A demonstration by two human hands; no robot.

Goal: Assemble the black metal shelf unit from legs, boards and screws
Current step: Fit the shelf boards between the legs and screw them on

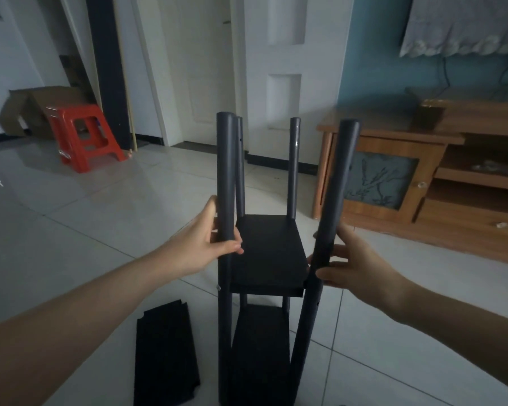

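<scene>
The black metal shelf unit stands upright on the tiled floor in front of me, its round legs rising above an upper board (pixel 269 253). A lower board (pixel 261 341) sits beneath it. My left hand (pixel 214 238) grips the near left leg (pixel 226 171) just above the upper board, thumb wrapped across the front. My right hand (pixel 352 259) holds the near right leg (pixel 339 183) at the same height, fingers curled round it. Two far legs (pixel 294 165) stand behind. A loose black board (pixel 165 353) lies flat on the floor to the left of the unit.
A red plastic stool (pixel 84 136) and a cardboard box (pixel 33 106) stand at the back left. A wooden cabinet (pixel 423 177) runs along the right wall, close to the right leg. White doors are behind the unit.
</scene>
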